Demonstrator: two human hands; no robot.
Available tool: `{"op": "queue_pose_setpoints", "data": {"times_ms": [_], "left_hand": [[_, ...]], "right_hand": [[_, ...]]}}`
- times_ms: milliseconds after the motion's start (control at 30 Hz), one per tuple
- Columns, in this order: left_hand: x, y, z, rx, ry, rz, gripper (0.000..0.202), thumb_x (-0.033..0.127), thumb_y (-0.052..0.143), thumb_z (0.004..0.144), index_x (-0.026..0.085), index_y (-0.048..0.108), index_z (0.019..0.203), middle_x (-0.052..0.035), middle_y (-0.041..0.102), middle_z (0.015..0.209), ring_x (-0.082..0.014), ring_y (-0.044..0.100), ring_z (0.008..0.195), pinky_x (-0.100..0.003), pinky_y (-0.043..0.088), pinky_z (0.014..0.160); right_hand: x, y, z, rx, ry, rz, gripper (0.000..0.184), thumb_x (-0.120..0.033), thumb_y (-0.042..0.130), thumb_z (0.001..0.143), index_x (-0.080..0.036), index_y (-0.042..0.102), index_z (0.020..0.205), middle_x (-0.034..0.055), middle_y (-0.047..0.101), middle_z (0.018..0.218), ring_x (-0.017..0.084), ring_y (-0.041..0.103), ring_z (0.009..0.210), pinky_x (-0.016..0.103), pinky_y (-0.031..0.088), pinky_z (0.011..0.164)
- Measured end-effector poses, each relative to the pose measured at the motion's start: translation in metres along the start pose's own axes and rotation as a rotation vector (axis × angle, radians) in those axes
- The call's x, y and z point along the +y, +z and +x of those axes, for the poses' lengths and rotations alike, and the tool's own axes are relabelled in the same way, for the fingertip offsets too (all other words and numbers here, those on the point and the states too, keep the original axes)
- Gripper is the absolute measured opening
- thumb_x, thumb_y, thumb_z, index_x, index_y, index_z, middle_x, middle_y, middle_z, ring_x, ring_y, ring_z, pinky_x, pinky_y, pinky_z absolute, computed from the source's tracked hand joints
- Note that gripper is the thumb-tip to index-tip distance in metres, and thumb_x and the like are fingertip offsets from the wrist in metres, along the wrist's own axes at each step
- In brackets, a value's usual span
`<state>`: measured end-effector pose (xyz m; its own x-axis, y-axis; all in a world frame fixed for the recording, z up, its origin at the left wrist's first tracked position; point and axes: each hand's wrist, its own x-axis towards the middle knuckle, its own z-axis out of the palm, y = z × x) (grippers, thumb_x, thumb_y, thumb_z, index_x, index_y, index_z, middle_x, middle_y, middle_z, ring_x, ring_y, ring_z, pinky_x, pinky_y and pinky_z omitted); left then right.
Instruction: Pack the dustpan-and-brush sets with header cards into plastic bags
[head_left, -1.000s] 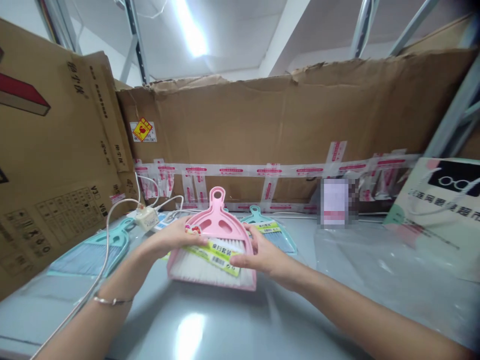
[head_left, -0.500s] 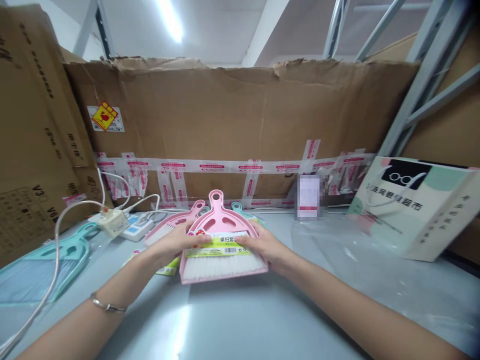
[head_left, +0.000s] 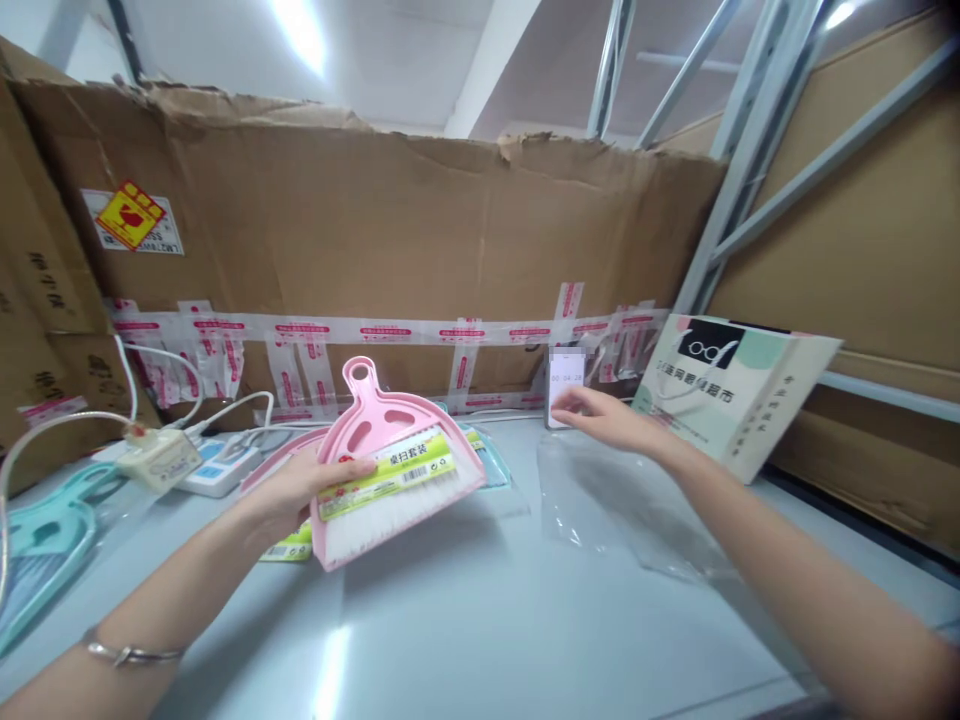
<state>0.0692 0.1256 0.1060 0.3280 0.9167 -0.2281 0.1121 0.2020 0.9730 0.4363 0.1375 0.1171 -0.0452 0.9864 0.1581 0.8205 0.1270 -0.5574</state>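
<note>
My left hand (head_left: 300, 490) grips a pink dustpan-and-brush set (head_left: 394, 460) by its left edge and holds it tilted above the grey table (head_left: 480, 620). The set has white bristles and a yellow-green label. My right hand (head_left: 607, 418) is stretched out to the right with fingers apart, holding nothing. It hovers over a pile of clear plastic bags (head_left: 622, 500), near a small phone (head_left: 566, 385) that leans on the cardboard wall. Another pink set (head_left: 281, 465) and a teal set (head_left: 491, 465) lie behind the held one.
A teal dustpan set (head_left: 41, 540) lies at the left edge. A white power strip (head_left: 217, 470) with a plug and cables sits at the back left. A printed paper bag (head_left: 731, 385) leans at the right. Taped cardboard walls (head_left: 390, 260) close the back and left.
My right hand has let go of the pink set and reached right toward the plastic bags. The left hand alone now holds the set, tilted. The view has swung to the right.
</note>
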Motion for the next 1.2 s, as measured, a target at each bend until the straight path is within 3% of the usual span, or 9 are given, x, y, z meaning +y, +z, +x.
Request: {"op": "queue_pose_setpoints", "data": {"times_ms": [133,300,400,500,667,833,1000,1100,1200], "left_hand": [[0.000,0.000,-0.001,0.038,0.019,-0.012,0.074,0.035,0.082,0.052,0.015,0.055,0.118,-0.0139,0.068,0.105,-0.0299,0.065,0.094,-0.033,0.054,0.073],[-0.001,0.004,-0.004,-0.002,0.057,-0.021,0.069,0.038,0.081,0.054,0.016,0.057,0.114,-0.0129,0.068,0.106,-0.0297,0.064,0.098,-0.034,0.053,0.077],[0.001,0.005,-0.006,0.033,0.050,-0.036,0.069,0.036,0.082,0.054,0.016,0.056,0.114,-0.0125,0.069,0.104,-0.0290,0.064,0.097,-0.033,0.053,0.077],[0.007,0.007,-0.009,0.096,0.048,-0.077,0.070,0.036,0.082,0.052,0.015,0.057,0.114,-0.0116,0.071,0.099,-0.0282,0.066,0.091,-0.031,0.054,0.074],[0.024,-0.009,-0.025,0.074,0.116,-0.077,0.062,0.036,0.076,0.063,0.014,0.056,0.117,-0.0089,0.072,0.090,-0.0275,0.067,0.082,-0.031,0.054,0.064],[0.037,-0.050,-0.060,-0.116,0.185,0.066,0.073,0.025,0.072,0.061,0.015,0.046,0.129,-0.0055,0.073,0.079,-0.0272,0.068,0.070,-0.039,0.053,0.067],[0.039,-0.047,-0.072,-0.230,0.131,0.227,0.088,0.020,0.070,0.057,0.020,0.034,0.137,-0.0052,0.070,0.100,-0.0264,0.067,0.080,-0.035,0.052,0.070],[0.035,-0.037,-0.059,-0.204,0.023,0.445,0.087,0.019,0.077,0.049,0.022,0.046,0.131,-0.0078,0.062,0.119,-0.0279,0.065,0.091,-0.029,0.052,0.069],[0.027,-0.035,-0.045,-0.120,-0.071,0.611,0.082,0.016,0.082,0.035,0.021,0.062,0.114,-0.0091,0.064,0.115,-0.0257,0.067,0.072,-0.025,0.049,0.050]], "right_hand": [[0.058,-0.017,-0.003,-0.324,0.194,-0.302,0.042,-0.043,0.068,0.060,-0.017,0.056,0.091,0.0108,0.062,0.101,0.025,0.060,0.091,0.032,0.046,0.076],[0.068,-0.006,-0.007,-0.388,0.149,-0.364,0.026,-0.028,0.067,0.054,-0.017,0.058,0.076,0.0065,0.063,0.079,0.024,0.060,0.074,0.032,0.045,0.064],[0.052,-0.009,-0.010,-0.375,0.056,-0.337,0.011,-0.027,0.056,0.067,-0.017,0.058,0.070,0.0061,0.063,0.079,0.023,0.059,0.078,0.032,0.045,0.070],[0.022,-0.015,-0.018,-0.259,-0.114,-0.295,0.019,-0.025,0.040,0.079,-0.019,0.058,0.083,0.0072,0.063,0.096,0.021,0.057,0.091,0.033,0.043,0.082],[-0.043,-0.002,-0.026,-0.040,-0.741,-0.413,0.027,-0.007,0.033,0.077,-0.020,0.056,0.071,0.0053,0.057,0.077,0.019,0.052,0.079,0.044,0.040,0.089],[-0.084,0.031,-0.016,0.074,-1.150,-0.639,0.029,0.003,0.041,0.073,-0.019,0.059,0.066,0.0073,0.058,0.094,0.020,0.048,0.092,0.046,0.029,0.099],[-0.107,0.065,-0.014,-0.034,-1.216,-0.745,0.021,-0.004,0.051,0.078,-0.019,0.065,0.074,0.0079,0.059,0.097,0.017,0.048,0.081,0.033,0.035,0.072],[-0.112,0.084,-0.016,-0.108,-1.182,-0.768,0.020,-0.009,0.051,0.082,-0.020,0.065,0.073,0.0051,0.061,0.080,0.015,0.049,0.071,0.030,0.030,0.062],[-0.108,0.093,-0.018,-0.164,-1.088,-0.778,0.021,-0.006,0.048,0.080,-0.019,0.063,0.073,0.0017,0.061,0.066,0.013,0.048,0.059,0.028,0.026,0.055]]}}
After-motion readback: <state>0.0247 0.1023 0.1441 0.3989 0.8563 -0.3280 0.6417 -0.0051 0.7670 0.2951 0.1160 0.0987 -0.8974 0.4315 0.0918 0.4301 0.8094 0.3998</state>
